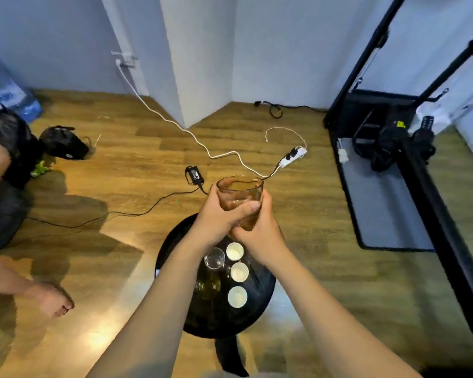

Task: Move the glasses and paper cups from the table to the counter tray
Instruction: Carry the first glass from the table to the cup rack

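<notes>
Head view: a clear, smooth glass (240,199) was held upright, rim at twelve o'clock, above the round black table (175,241). The left hand (219,216) was wrapped round its wall; the right hand (260,236) gripped its base from five o'clock. Three white paper cups (234,251) and another glass (214,258) were left on the table, at six o'clock from the hands. No counter tray was seen.

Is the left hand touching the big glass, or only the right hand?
Touching. The head view shows the left hand wrapped around the big glass, thumb across its front.
</notes>
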Motion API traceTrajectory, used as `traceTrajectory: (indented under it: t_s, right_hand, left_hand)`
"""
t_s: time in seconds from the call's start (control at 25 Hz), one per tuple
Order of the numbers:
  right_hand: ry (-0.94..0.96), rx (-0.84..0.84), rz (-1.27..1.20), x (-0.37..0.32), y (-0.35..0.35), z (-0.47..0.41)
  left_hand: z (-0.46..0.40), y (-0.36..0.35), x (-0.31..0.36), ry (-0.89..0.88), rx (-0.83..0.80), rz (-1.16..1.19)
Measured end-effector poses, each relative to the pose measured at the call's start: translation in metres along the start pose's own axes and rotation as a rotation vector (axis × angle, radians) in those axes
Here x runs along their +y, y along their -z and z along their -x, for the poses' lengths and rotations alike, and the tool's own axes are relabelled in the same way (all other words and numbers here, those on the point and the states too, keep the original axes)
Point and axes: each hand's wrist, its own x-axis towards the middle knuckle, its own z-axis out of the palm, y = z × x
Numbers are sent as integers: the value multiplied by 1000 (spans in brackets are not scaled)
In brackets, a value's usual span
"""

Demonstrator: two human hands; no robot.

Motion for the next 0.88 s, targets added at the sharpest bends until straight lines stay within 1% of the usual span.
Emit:
traceTrajectory:
  t_s: [0.08, 0.16, 0.28, 0.44, 0.64, 0.8, 0.88]
  right_hand:
    - [10, 93, 13, -2, 34, 17]
    - [-6, 179, -13, 1, 70, 34]
    - [-7, 290, -4, 2, 116, 67]
    - [-13, 510, -60, 12, 174, 122]
    - [-19, 733, -124, 29, 232, 219]
    - [-14, 860, -147, 58, 286, 336]
    - [-26, 911, -146, 75, 309, 398]
  left_hand:
    - [-1, -38, 7, -16, -58, -51]
    - [-4, -76, 7, -18, -159, -91]
    - [-3, -129, 4, -12, -248, -43]
    - [25, -215, -1, -10, -434, -82]
    - [92, -313, -14, 7, -605, -171]
    - [179, -400, -47, -11, -750, -227]
    - [227, -440, -69, -11, -795, -236]
